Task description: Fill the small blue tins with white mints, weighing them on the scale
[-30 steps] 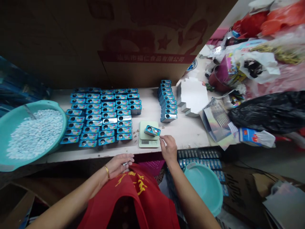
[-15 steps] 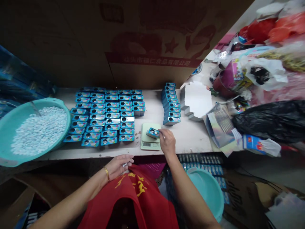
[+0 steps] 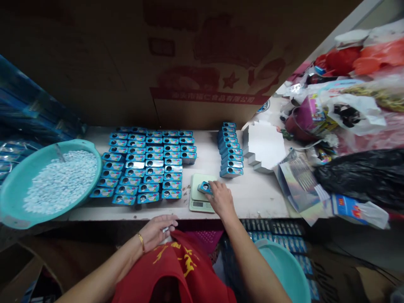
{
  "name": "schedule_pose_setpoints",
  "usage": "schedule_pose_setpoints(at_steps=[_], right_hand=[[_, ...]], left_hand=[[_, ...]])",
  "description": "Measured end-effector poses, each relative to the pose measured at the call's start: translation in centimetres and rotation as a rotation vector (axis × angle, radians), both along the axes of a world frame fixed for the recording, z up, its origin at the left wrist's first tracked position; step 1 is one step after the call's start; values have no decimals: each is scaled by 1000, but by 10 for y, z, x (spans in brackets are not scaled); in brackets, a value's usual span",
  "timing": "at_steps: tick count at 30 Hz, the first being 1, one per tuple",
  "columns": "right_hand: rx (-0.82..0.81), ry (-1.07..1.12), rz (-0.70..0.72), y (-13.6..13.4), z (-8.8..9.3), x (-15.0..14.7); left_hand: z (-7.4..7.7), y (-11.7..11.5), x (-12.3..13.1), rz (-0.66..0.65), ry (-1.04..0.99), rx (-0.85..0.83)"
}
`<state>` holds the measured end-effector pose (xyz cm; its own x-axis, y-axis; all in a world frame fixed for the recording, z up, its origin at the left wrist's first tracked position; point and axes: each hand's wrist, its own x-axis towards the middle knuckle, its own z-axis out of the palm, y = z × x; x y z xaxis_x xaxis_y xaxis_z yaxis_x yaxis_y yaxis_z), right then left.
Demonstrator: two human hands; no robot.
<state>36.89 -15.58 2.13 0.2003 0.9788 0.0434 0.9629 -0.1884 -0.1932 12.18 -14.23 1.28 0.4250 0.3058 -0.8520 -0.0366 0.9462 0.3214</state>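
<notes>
On the green kitchen scale (image 3: 195,205) rests a small blue box (image 3: 205,187) with a round opening in its top. My right hand (image 3: 221,201) reaches in from the right, its fingers closed on the right end of that box. My left hand (image 3: 158,232) is held low in front of the table edge, palm up with fingers curled. A small whitish piece (image 3: 166,229) shows between its fingers; its kind is too small to make out. Rows of similar blue boxes (image 3: 147,170) stand left of the scale, and a shorter row (image 3: 232,151) stands behind it to the right.
At the left a turquoise basin (image 3: 77,145) holds many pale tablets (image 3: 63,181) and a scoop handle. A large cardboard box (image 3: 202,113) walls the back. White flat cartons (image 3: 265,145), a tissue pack (image 3: 349,208) and plastic bags (image 3: 362,168) crowd the right. Another turquoise basin (image 3: 284,261) sits below the table.
My head view has shifted, so the table sits lower in the picture. My right fingers have come further over the blue box on the scale. My left hand stays much the same.
</notes>
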Motion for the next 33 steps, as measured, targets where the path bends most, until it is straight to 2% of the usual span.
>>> schedule_pose_setpoints(at_steps=[3,7,10,13,16,19,21,23,26,28,33], right_hand=[[-44,-17,51,14,1,5],[21,-40,142,65,-1,3],[32,-34,191,106,-12,-8],[65,13,217,120,-25,-16],[165,37,161,96,-30,-2],[234,-31,-63,54,-30,34],[195,-115,-193,33,-32,61],[128,-182,-238,22,-35,82],[69,-239,-196,20,-38,98],[68,-267,-141,18,-33,97],[33,-247,98,5,-2,60]], left_hand=[[0,1,-5,29,3,7],[-1,-1,-12,62,11,11],[-2,-4,-18,98,38,8],[-1,-4,-24,120,47,12],[-2,-2,-28,130,47,25],[-2,0,-29,129,38,32],[0,1,-25,111,26,30],[2,1,-19,85,23,19],[6,-1,-12,51,11,8],[6,-2,-10,44,4,4],[5,-2,-9,45,-1,4]])
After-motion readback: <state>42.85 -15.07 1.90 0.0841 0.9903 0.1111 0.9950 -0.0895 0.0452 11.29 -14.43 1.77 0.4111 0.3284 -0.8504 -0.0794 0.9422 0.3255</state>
